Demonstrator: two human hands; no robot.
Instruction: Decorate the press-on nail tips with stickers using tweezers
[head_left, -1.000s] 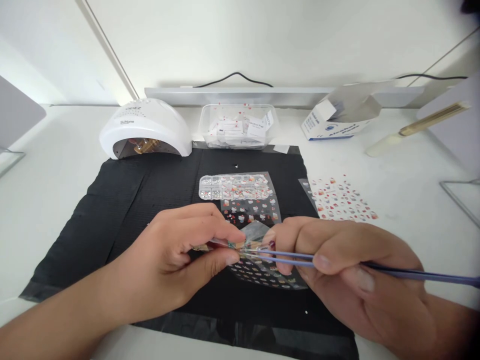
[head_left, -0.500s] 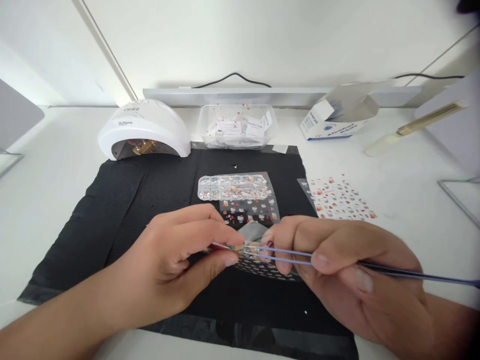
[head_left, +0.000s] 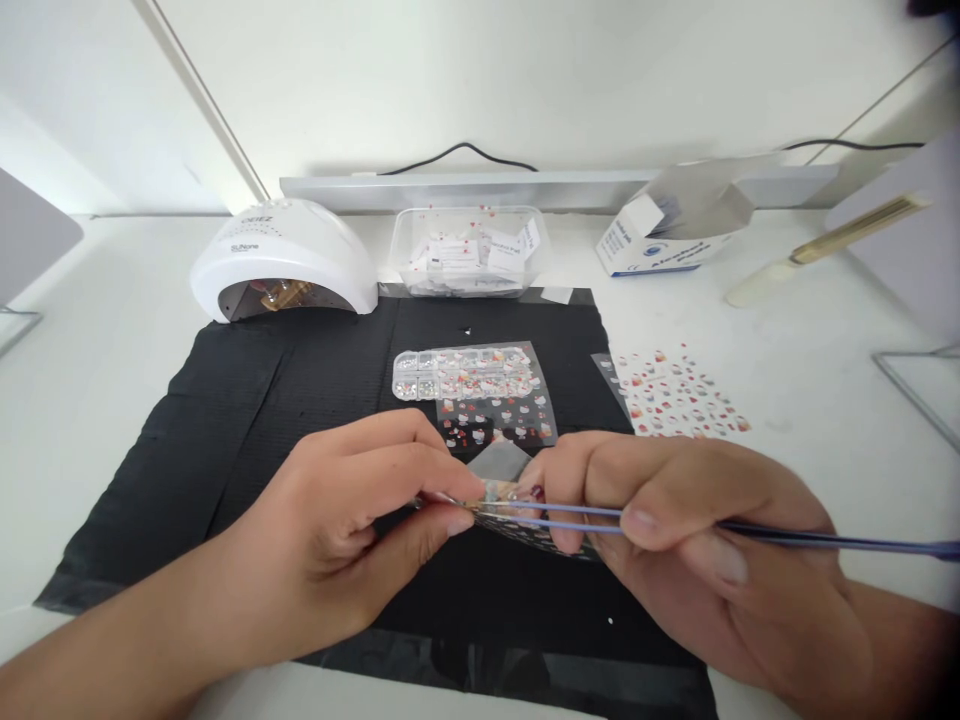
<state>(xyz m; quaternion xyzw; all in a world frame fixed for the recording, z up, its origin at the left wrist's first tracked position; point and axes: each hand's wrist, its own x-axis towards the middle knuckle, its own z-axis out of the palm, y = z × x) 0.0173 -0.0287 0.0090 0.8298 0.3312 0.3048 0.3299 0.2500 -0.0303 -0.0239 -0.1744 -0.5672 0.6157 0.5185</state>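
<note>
My left hand (head_left: 375,520) pinches the edge of a clear sticker sheet (head_left: 525,534) between thumb and index finger. The sheet is bent and carries small printed figures; my fingers cover part of it. In my right hand (head_left: 675,540) lies a pair of blue tweezers (head_left: 585,518), pointing left. Their tips meet the sheet's edge right beside my left fingertips; whether they grip anything there I cannot tell. Just beyond my hands, a second sticker sheet (head_left: 495,420) with white cartoon cats partly covers a clear rhinestone case (head_left: 416,375).
A white nail lamp (head_left: 285,250) stands back left on the table, beside a clear tub (head_left: 469,250) of alcohol pad packets. Back right are an open alcohol pad box (head_left: 660,250) and a brush (head_left: 825,250). Another sticker sheet (head_left: 682,395) overlaps the black mat (head_left: 247,440).
The tweezer tips and the sheet's edge have shifted slightly down and left along my left fingertips. The whole view has drifted a little. Both hands keep their hold.
</note>
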